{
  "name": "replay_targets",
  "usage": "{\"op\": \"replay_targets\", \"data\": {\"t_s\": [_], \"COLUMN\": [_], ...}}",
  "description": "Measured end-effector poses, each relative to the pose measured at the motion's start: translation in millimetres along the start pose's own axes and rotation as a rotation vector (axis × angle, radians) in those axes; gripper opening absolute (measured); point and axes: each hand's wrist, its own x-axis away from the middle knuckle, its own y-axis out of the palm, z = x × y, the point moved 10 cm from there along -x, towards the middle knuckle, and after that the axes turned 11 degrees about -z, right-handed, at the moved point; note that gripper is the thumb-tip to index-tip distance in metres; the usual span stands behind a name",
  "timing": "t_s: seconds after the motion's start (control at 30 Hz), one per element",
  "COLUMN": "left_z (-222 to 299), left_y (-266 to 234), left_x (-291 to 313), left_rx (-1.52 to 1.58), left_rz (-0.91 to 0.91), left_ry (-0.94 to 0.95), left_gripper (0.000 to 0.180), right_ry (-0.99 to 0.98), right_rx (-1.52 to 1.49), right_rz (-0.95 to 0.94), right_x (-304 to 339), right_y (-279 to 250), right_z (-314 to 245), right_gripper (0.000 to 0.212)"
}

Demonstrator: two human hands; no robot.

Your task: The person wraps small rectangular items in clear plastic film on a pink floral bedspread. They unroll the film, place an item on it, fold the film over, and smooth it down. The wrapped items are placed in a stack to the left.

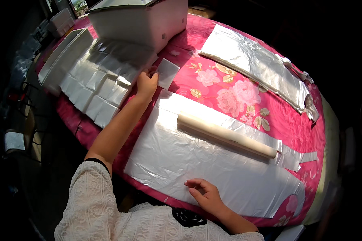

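My left hand [148, 83] reaches to the far left, its fingers closed at the edge of a small folded plastic bag [169, 73]. Just left of it lie rows of similar folded bags [95, 80], small flat squares that overlap one another. My right hand [205, 195] hovers over or rests on a large flat sheet of whitish plastic bags [165, 148] near the front table edge, with its fingers loosely curved and nothing seen in them. Across that sheet lies a cream-coloured tube [225, 135], slanting down to the right.
A second stack of plastic bags [249, 60] lies at the far right on the pink flowered tablecloth [237, 96]. A big white box [140, 24] stands at the back left, beside a long white open tray [64, 56]. The table's rim curves around the right side.
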Motion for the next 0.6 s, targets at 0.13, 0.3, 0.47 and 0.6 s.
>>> {"op": "replay_targets", "data": {"t_s": [0.13, 0.3, 0.47, 0.6], "left_z": [-25.2, 19.9, 20.8, 0.7], "left_y": [-6.4, 36.3, 70.1, 50.0], "left_x": [-48.1, -33.5, -20.9, -55.9], "left_rx": [-0.268, -1.02, -1.255, -1.174], "left_rz": [0.098, 0.11, -0.083, -0.15], "left_ry": [0.012, 0.541, 0.524, 0.436], "left_gripper": [0.03, 0.042, 0.038, 0.039], "right_ry": [-0.006, -0.048, -0.035, -0.081], "right_rx": [0.094, 0.168, 0.239, 0.296], "right_rz": [0.005, 0.015, 0.008, 0.013], "right_x": [4.8, -0.8, -2.3, -2.4], "right_y": [0.0, -4.3, -5.1, -1.7], "right_z": [-3.4, -10.2, -17.1, -21.1], "right_gripper": [0.025, 0.024, 0.021, 0.02]}}
